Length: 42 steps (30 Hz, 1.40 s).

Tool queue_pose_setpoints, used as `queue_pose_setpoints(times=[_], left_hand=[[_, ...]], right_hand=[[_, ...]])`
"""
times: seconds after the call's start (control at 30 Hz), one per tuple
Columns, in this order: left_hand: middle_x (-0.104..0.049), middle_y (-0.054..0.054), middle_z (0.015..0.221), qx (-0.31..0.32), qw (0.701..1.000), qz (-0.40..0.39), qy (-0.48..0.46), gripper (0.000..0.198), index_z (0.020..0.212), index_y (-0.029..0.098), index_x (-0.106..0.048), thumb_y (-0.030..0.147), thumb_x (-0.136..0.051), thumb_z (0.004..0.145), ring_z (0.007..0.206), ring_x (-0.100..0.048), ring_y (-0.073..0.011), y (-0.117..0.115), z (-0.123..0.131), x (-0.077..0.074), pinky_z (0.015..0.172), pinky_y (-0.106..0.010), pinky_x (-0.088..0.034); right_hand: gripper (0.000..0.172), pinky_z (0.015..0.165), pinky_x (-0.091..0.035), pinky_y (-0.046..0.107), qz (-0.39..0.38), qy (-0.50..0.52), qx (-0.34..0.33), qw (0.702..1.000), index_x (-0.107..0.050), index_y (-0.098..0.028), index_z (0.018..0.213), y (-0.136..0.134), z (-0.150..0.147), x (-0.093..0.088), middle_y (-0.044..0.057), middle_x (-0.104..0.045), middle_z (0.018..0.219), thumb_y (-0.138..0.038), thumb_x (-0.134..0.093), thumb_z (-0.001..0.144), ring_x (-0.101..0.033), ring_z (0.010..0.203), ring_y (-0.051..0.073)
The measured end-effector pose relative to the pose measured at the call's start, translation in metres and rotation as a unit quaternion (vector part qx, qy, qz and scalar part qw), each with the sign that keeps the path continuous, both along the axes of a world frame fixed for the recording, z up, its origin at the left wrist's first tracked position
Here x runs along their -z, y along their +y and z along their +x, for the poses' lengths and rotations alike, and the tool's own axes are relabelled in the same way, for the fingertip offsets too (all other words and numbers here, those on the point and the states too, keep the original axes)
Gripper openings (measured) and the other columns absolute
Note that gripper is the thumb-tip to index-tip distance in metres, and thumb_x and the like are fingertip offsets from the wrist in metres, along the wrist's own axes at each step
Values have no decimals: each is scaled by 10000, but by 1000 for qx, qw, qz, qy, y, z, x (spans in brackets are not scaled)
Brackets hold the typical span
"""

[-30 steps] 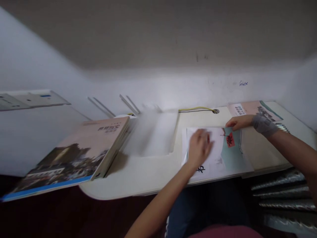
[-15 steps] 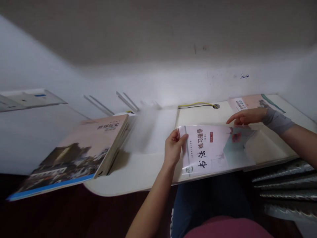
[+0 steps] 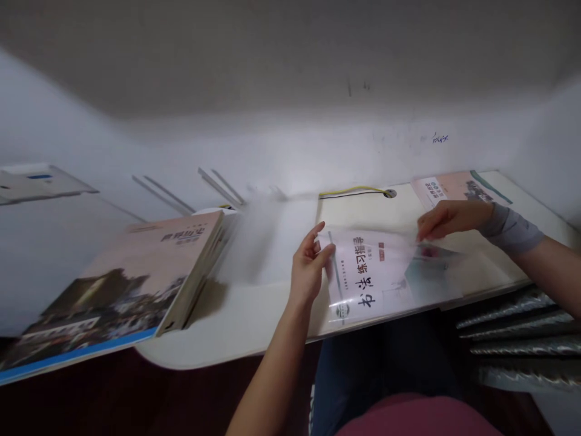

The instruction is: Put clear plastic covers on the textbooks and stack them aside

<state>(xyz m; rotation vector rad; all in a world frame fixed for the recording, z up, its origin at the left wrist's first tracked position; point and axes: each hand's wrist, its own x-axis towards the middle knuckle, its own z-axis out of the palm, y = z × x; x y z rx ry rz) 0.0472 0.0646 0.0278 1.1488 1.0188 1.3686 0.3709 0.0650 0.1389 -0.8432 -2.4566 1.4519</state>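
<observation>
Handling one booklet [image 3: 385,275], two hands [image 3: 306,269] [image 3: 456,218]

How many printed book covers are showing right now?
3: the large cover on the left stack, the white-and-green cover at the left hand, and the pink cover at back right. More may be hidden.

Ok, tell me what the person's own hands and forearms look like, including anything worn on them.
The left hand is ungloved, with no sleeve or wristband in view. The right hand is ungloved too, but a broad, soft-looking grey wrap covers its wrist, without visible markings. Beyond it, no sleeve shows.
</observation>
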Motion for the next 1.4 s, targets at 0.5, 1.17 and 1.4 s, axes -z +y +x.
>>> queue_pose_setpoints(times=[0.5,1.17,1.4], left_hand=[[-640,22,698,28,998,-11,-59,321,920,179,-630,304,-729,640,587,-567,-97,0,7,-9,574,-211,-455],[-580,51,653,-13,998,-1,-62,282,858,204,-561,259,-708,623,535,-523,-76,4,13,-15,531,-199,-415],[-493,81,577,-59,998,3,-21,303,862,208,-556,231,-699,596,475,-438,-64,20,16,-9,479,-185,-337]], right_hand=[[239,674,-378,272,282,-173,100,938,-673,-203,916,-6,-28,6,48,-675,833,-234,-463,807,-578,736,171],[148,524,-328,262,154,-296,101,937,-622,-190,727,21,16,-12,9,-585,620,-322,-555,736,-508,563,143],[344,443,-264,230,38,-235,192,952,-614,-171,784,31,36,-6,-64,-440,463,-510,-608,724,-395,410,72]])
